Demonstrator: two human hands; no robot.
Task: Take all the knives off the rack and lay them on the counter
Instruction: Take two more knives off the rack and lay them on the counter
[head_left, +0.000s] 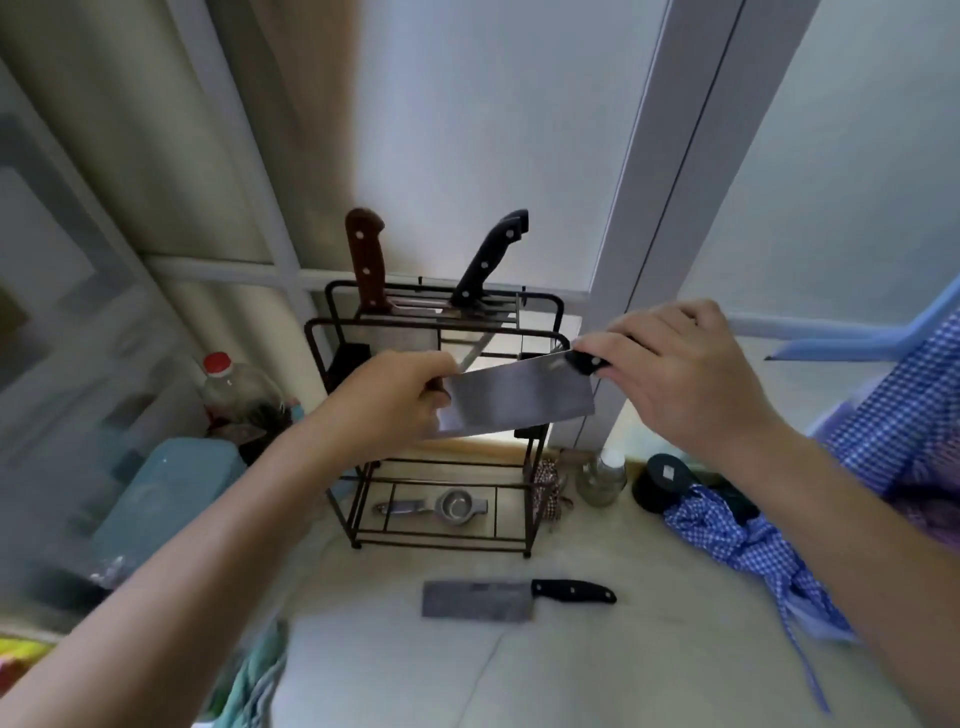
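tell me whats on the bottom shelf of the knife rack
A metal strainer lies on the bottom shelf of the rack. The left end of the shelves above is hidden behind the left hand.

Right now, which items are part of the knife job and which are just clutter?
Job: held cleaver, cleaver on counter, brown-handled knife, black-handled knife, rack.
Clutter: red-capped bottle, strainer, checked cloth, glass jar.

Two cleavers (514, 397) (478, 601) out, two knives (367, 260) (488, 260) racked, two hands (395, 400) (675, 374).
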